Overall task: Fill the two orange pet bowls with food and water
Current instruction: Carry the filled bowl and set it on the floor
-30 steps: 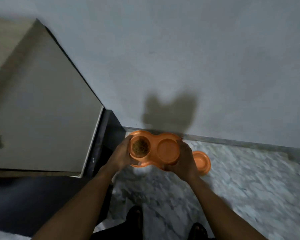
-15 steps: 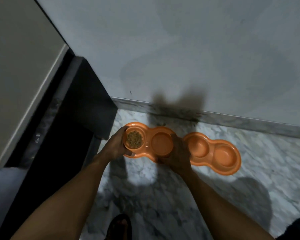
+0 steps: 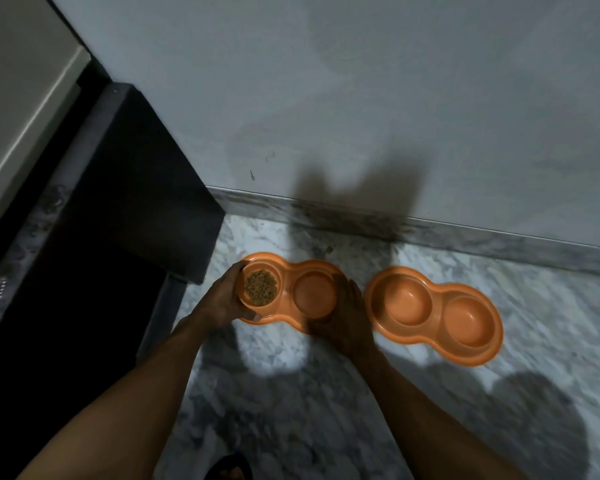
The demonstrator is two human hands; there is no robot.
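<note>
Round the kibble-filled bowl point(image 3: 289, 284), left hand point(image 3: 222, 301) and right hand point(image 3: 351, 318)

A single wide-angle camera on the person's head looks steeply down over the left hand point(image 3: 222, 299) and right hand point(image 3: 350, 323), whose forearms rise from the bottom edge. It faces the plain pale grey wall point(image 3: 361, 98) beyond the hands. The orange plastic double pet bowl point(image 3: 314, 292) held between them sits near centre, and the grey-veined marble floor point(image 3: 274, 358) beneath them lies close.
</note>
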